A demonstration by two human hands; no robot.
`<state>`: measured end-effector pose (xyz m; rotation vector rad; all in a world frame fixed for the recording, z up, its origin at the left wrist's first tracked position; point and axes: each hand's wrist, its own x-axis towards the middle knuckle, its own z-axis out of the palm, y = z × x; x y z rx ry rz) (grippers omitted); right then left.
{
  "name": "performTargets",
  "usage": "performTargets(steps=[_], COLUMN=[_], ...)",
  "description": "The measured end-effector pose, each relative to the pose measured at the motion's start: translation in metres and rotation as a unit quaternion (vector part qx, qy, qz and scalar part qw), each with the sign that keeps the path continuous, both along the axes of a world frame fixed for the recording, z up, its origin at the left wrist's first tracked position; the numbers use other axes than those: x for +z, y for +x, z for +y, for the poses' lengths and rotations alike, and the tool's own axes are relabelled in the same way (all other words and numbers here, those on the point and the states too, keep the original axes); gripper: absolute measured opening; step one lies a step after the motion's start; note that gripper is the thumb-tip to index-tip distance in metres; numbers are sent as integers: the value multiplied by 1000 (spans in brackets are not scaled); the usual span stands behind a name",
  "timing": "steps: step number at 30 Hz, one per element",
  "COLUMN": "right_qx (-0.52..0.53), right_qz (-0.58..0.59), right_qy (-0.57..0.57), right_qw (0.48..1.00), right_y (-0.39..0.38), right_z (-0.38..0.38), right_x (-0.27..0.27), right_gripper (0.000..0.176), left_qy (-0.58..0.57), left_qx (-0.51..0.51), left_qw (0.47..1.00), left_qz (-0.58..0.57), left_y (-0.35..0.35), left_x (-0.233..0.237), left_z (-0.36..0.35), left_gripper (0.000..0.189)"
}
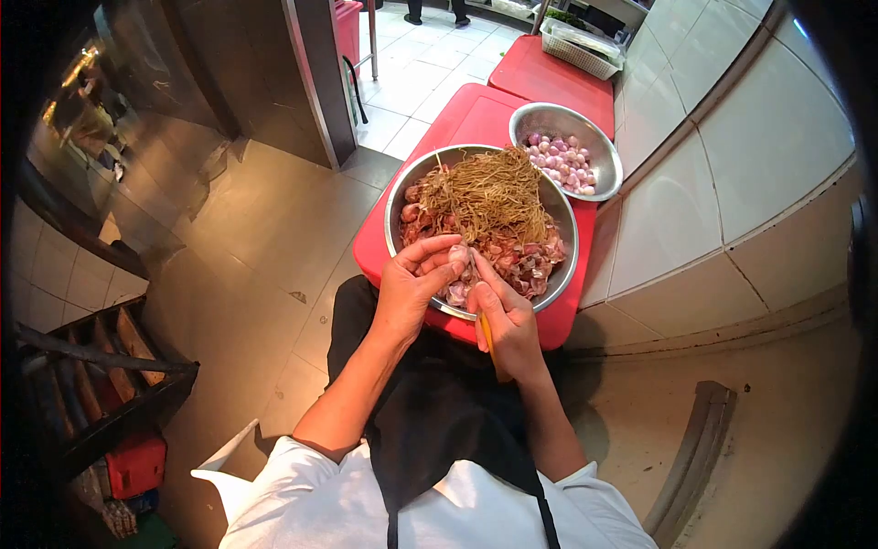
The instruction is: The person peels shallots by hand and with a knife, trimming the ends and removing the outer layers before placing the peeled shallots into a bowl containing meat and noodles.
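My left hand (pixel 422 274) pinches a small pale shallot (pixel 458 253) between thumb and fingertips, over the near side of a large metal bowl (pixel 391 222). My right hand (pixel 505 320) is closed around the yellow handle of a knife (pixel 487 335), its fingertips close to the shallot; the blade is mostly hidden. In the bowl lie a bundle of dry brown stalks (pixel 498 188), unpeeled reddish shallots (pixel 411 212) and loose papery skins (pixel 535 265). A smaller metal bowl (pixel 607 165) behind it on the right holds many peeled pinkish shallots (pixel 562 163).
Both bowls stand on a red stool (pixel 377 240). Another red surface (pixel 567 87) behind carries a white basket (pixel 578 50). A tiled wall (pixel 672 215) runs close on the right. At lower left is a dark slatted rack (pixel 101 371). A person's feet (pixel 437 18) show at the far top.
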<state>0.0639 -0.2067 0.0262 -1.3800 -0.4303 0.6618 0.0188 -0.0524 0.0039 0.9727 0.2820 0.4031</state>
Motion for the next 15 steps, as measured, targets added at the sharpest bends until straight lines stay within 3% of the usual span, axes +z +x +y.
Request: performTargets(steps=[9, 15], right_qx=[-7, 11], right_qz=[49, -20], right_qy=[44, -5], right_qw=[998, 1000], right_y=[2, -1], right_z=[1, -1], right_x=[3, 5], right_gripper=[45, 50], left_qy=[-74, 4], left_qx=[-35, 7], left_qw=[995, 1000], left_qz=[-50, -10], left_y=[1, 1], left_x=[-3, -6], left_z=[2, 1], left_gripper=[37, 35])
